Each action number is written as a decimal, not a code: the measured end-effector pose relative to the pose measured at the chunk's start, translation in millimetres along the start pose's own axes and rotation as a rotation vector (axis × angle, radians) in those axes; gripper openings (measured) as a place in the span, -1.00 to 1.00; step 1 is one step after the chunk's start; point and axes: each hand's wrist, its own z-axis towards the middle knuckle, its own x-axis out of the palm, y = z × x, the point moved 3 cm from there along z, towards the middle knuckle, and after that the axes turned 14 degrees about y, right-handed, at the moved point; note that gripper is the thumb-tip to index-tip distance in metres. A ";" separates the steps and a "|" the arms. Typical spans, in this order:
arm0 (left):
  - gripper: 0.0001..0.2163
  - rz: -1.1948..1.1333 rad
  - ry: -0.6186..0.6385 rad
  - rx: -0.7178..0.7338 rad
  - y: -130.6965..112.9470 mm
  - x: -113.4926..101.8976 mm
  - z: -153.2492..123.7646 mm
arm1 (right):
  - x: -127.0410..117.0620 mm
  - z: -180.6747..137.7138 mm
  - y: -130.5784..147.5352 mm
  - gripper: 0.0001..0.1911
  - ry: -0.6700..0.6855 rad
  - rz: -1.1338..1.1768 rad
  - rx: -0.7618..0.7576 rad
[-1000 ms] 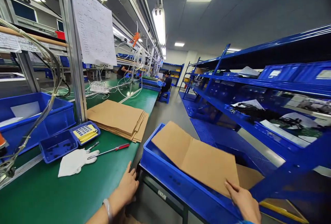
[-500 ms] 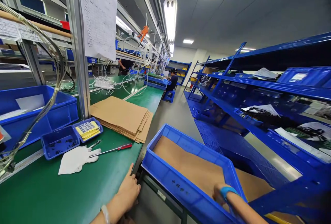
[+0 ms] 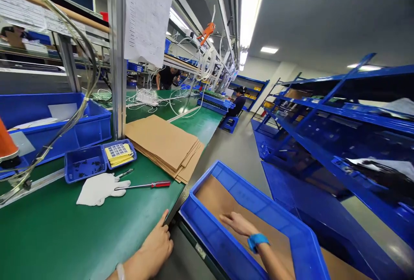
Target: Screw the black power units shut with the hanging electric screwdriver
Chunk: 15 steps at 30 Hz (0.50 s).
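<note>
Left hand low at frame bottom, palm down, index finger extended forward, pale band at wrist. Right hand reaches forward-left, flat, fingers spread, blue band on wrist.

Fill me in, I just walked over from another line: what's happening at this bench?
A person at a green workbench has the right hand pressed flat on a brown cardboard sheet lying inside a blue crate beside the bench. The left hand rests on the bench edge, holding nothing. On the bench lie a stack of cardboard sheets, a red-handled screwdriver, a white glove and small blue trays. Other workers are seated farther down the line.
</note>
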 end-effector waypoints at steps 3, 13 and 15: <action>-0.84 -0.051 -0.074 0.014 0.6 -6.3 -3.1 | 19.5 3.8 34.7 -0.51 0.034 -0.113 -0.049; -0.94 -0.036 -0.112 0.065 1.6 -27.2 -18.3 | 36.2 -12.1 70.2 -0.73 0.039 -0.311 -0.198; -0.95 -0.011 -0.129 0.080 -1.4 -31.4 -22.7 | 36.2 -12.7 74.4 -0.74 0.032 -0.323 -0.211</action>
